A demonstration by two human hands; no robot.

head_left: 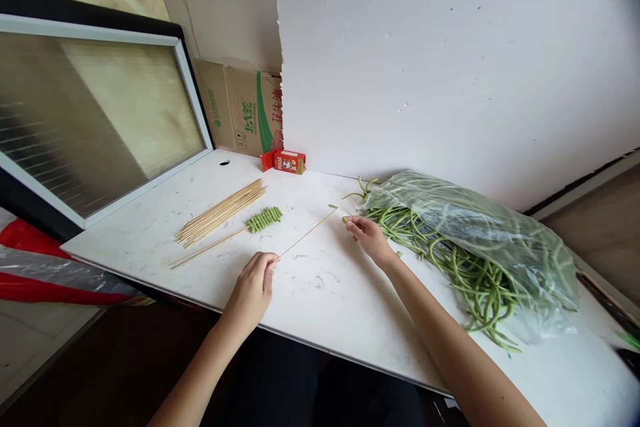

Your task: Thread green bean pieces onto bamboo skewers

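My left hand [256,283] is closed on the lower end of a thin bamboo skewer [306,233], which slants up and to the right. One short green bean piece [333,206] sits across the skewer's far tip. Just right of that tip, my right hand [367,235] pinches a small green bean piece [345,219] between thumb and fingertips, apart from the skewer. Left of the held skewer lies another skewer strung with a row of bean pieces [265,219]. Beyond my right hand, long green beans [480,280] spill out of a clear plastic bag [465,213].
A bundle of bamboo skewers [220,213] lies on the white table [320,300]. Behind stand a small red box [290,161], a cardboard carton [245,107] and a tall white board [450,80]. A framed glass panel [100,107] leans at the left edge.
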